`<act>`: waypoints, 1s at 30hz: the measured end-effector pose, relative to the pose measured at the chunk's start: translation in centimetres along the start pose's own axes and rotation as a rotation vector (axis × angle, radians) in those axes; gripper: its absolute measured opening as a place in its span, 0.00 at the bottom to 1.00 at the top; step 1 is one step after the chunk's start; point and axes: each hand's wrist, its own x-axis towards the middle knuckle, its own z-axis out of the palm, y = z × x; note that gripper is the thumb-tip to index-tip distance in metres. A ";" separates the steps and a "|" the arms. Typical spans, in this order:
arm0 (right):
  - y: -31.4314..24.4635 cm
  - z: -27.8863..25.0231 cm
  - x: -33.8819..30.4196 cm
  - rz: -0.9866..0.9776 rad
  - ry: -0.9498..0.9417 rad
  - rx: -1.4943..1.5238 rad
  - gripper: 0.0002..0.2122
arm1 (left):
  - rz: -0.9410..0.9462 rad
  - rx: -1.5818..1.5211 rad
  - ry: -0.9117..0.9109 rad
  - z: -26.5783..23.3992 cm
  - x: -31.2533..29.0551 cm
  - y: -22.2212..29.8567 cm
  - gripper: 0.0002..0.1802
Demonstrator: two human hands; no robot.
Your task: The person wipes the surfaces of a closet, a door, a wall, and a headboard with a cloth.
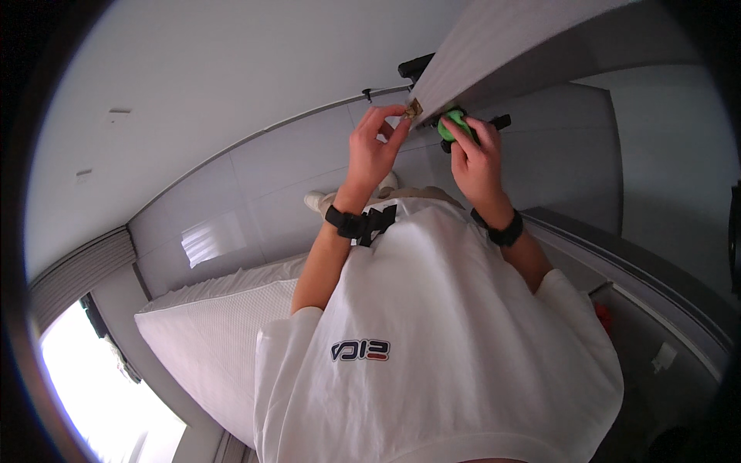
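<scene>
"What's that small plate (416, 107) on the door (494, 42) made of?"
"Brassy metal, by the look of it, slightly shiny. The door is pale and matt, with a faint streaky grain."
"And the green piece (446, 131)?"
"Smooth-looking, but I can't tell whether it's cloth or plastic."
"The floor (285, 162)?"
"Smooth, glossy grey tiles; they throw back the window light."
"Softer stuff?"
"The shirt (455, 324) is soft, matt white cloth, lightly creased. The mattress (212, 328) has a fine-textured cloth cover."
"The wall (208, 62)?"
"Smooth and matt."
</scene>
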 end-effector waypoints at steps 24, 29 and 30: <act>-6.7 -1.2 -3.5 0.397 0.350 -0.101 0.11 | -0.135 -0.209 -0.691 1.2 0.9 0.2 0.11; -6.6 -0.1 -5.3 0.529 0.473 -0.232 0.11 | -0.222 -0.358 -0.947 2.7 0.7 -0.7 0.13; -6.5 0.1 -5.3 0.549 0.518 -0.280 0.11 | -0.221 -0.362 -0.971 3.1 0.6 -0.5 0.13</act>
